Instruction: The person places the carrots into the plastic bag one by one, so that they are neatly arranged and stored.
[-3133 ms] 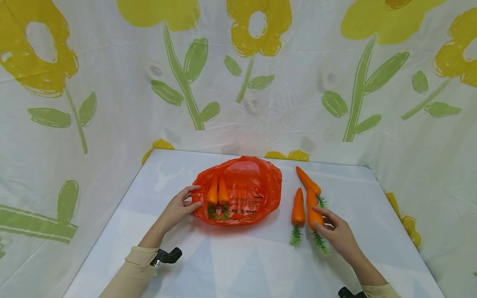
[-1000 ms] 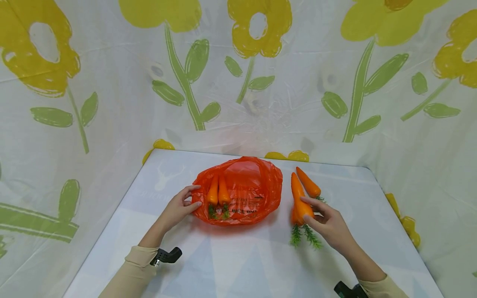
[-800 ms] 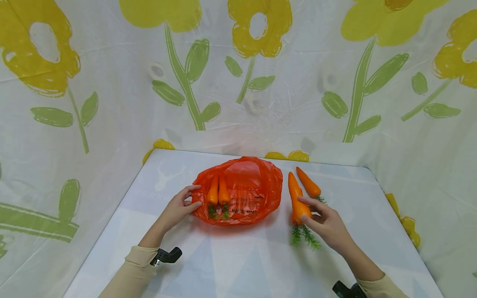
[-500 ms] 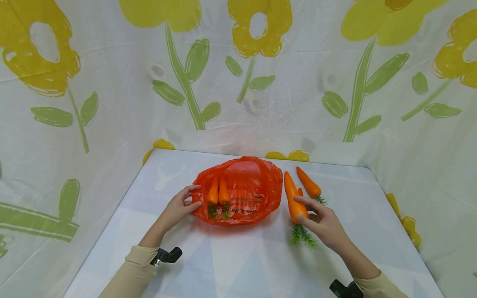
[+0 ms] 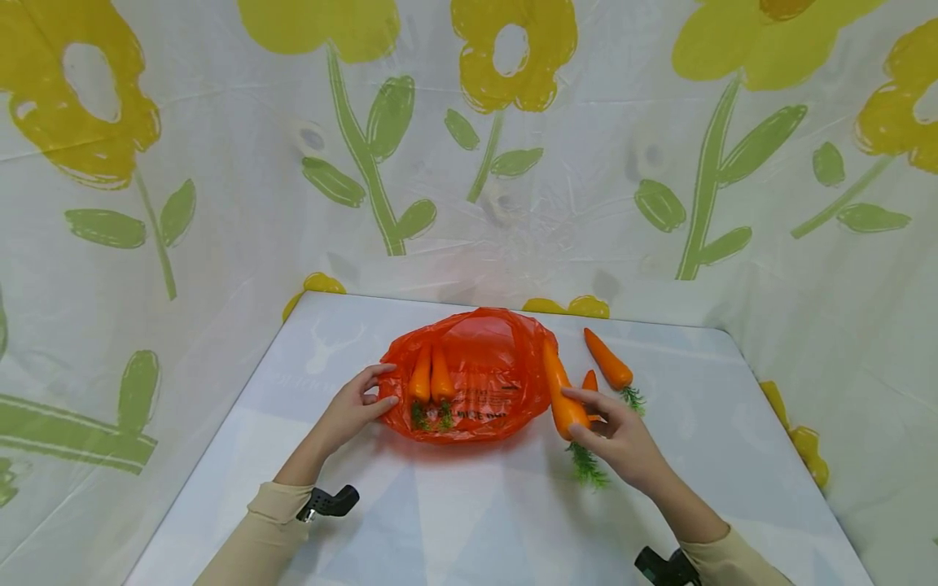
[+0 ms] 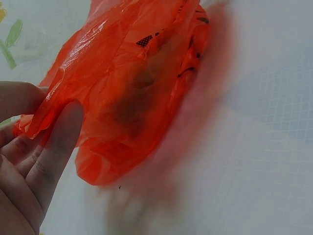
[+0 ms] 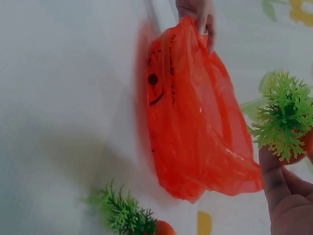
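Note:
My left hand (image 5: 359, 399) pinches the left rim of a red plastic bag (image 5: 476, 325) that lies with its mouth spread. Inside the bag, two orange carrots (image 5: 430, 378) with green tops lie side by side at the left. My right hand (image 5: 619, 435) holds another carrot (image 5: 560, 391) near its thick end, its tip by the bag's right edge. Its leafy top (image 7: 286, 117) hangs toward the wrist camera. Partly hidden behind the fingers, one loose carrot (image 5: 589, 381) lies on the table. A further carrot (image 5: 608, 358) lies behind it to the right.
The white table (image 5: 469, 529) has faint printed shapes. A pale curtain (image 5: 572, 228) with yellow flowers stands behind its far edge and along both sides. Black wrist cameras (image 5: 330, 502) sit on both forearms.
My right hand has lifted one carrot from the loose ones and carried it left, over its neighbour, to the bag's right edge. The left hand and bag have stayed put.

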Demonstrator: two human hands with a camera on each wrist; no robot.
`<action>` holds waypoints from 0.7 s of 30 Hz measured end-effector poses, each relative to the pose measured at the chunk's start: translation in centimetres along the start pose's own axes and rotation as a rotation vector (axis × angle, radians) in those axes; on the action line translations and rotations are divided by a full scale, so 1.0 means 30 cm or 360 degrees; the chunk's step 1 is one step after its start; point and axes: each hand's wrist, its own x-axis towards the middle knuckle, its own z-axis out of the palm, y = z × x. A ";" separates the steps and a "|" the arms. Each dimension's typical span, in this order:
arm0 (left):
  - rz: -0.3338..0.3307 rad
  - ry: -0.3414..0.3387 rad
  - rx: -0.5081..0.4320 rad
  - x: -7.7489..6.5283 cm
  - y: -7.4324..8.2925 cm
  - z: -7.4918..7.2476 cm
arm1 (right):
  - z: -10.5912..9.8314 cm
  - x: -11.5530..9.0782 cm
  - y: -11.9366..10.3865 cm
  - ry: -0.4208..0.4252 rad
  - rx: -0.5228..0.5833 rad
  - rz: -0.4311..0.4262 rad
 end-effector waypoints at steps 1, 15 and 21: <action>0.0000 0.0000 0.0003 0.000 0.000 0.000 | 0.002 0.001 0.001 -0.0004 0.0008 0.0001; 0.0007 0.0000 0.0002 0.005 0.001 -0.004 | 0.032 0.020 0.005 -0.0036 0.0022 0.0101; 0.0004 -0.0002 0.0001 0.008 0.001 -0.004 | 0.047 0.032 0.007 -0.0056 0.0047 0.0105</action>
